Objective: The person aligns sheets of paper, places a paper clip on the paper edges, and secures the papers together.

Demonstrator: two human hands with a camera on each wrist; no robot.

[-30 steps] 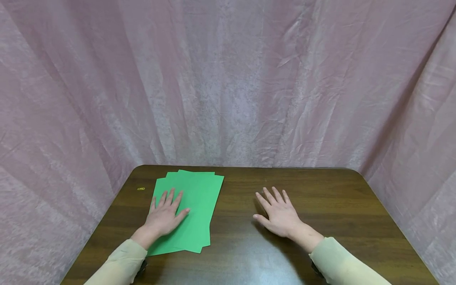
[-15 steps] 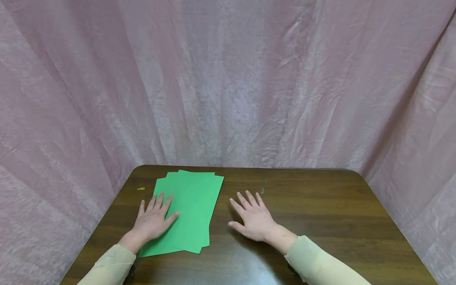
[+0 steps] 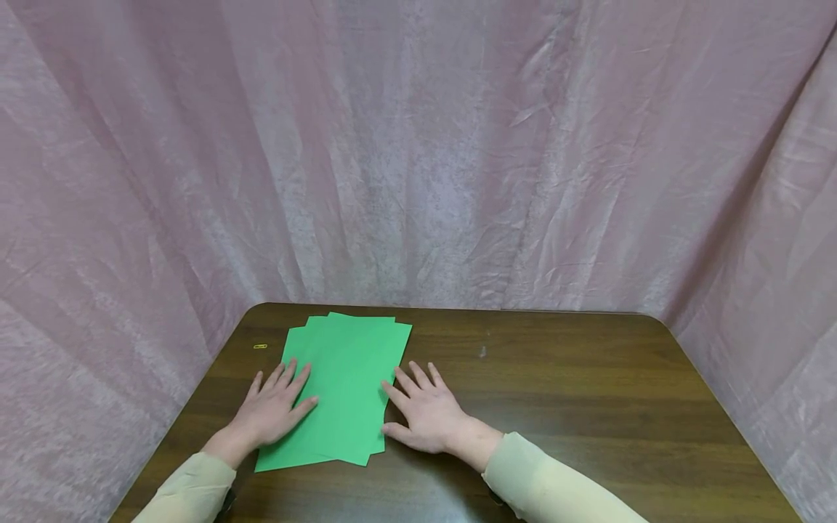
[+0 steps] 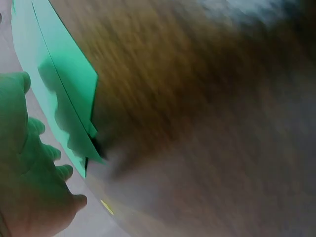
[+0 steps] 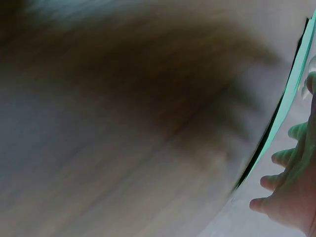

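Observation:
Several green sheets of paper (image 3: 346,385) lie overlapped and unevenly stacked on the left part of the table. My left hand (image 3: 269,407), fingers spread, is over the left edge of the stack. In the left wrist view that hand (image 4: 29,168) hovers above the paper (image 4: 74,84), casting a shadow on it. At the stack's right edge is my right hand (image 3: 425,414), its fingers straight and spread, the index finger and thumb tips overlapping the paper's edge. The right wrist view has this hand (image 5: 291,187) beside the thin green edge of the paper (image 5: 289,98). Neither hand grips anything.
A small yellow paper clip (image 3: 260,346) lies on the brown wooden table (image 3: 588,392), left of the stack's far end. Pink velvet curtains (image 3: 418,160) hang behind the table and along both sides. A small pale mark (image 3: 482,352) shows on the tabletop.
My right hand has moved left across the table to the paper's right edge. The left hand has slid left and slightly nearer, toward the stack's left edge; the bottom sheet's near-left corner has come into view.

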